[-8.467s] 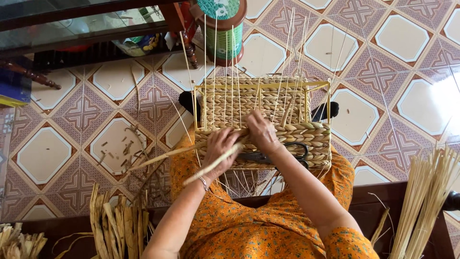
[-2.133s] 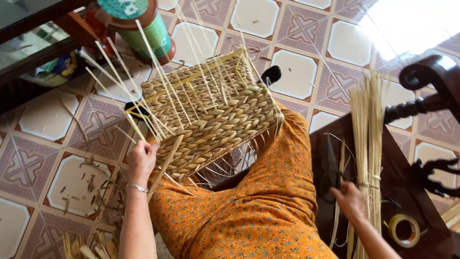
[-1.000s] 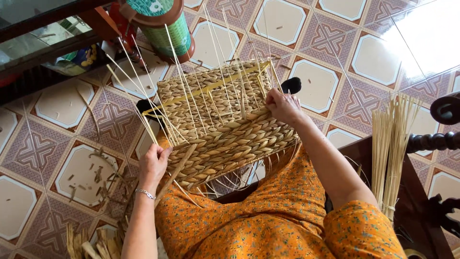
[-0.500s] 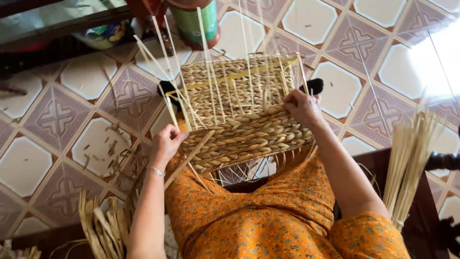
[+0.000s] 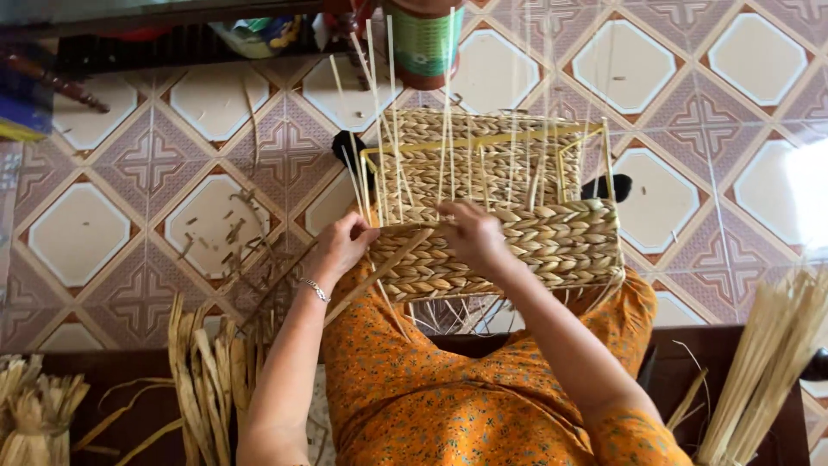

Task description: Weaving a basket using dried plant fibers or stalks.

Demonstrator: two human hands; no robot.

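One half-woven basket [image 5: 509, 207] sits on the person's lap, tipped so its open side faces the tiled floor [image 5: 95, 233]. Its near wall carries several finished rows of thick plaited braid, and the far wall looks woven too. By my judgement the weaving is well along but not done: a yellow wire frame [image 5: 483, 138] is still bare along the top rim, and many thin pale stakes [image 5: 388, 95] stick up well past the weave, too many to count, uncut and not tucked in.

Two hands work at the near wall's top edge. The left hand [image 5: 341, 246] is closed around a flat straw strand [image 5: 379, 272] at the basket's left corner; a thin bracelet [image 5: 315, 289] circles that wrist. The right hand [image 5: 473, 235] presses curled fingers on the braid near the middle of the edge; I cannot tell whether it pinches anything.

Three bundles of spare material lie around: one of pale sticks [image 5: 768, 362] at the right edge of the view, one of flat dried leaves [image 5: 203, 380] at lower left, and one smaller tied bunch [image 5: 34, 414] in the bottom-left corner. One green-banded can [image 5: 423, 43] stands on the floor beyond the basket.
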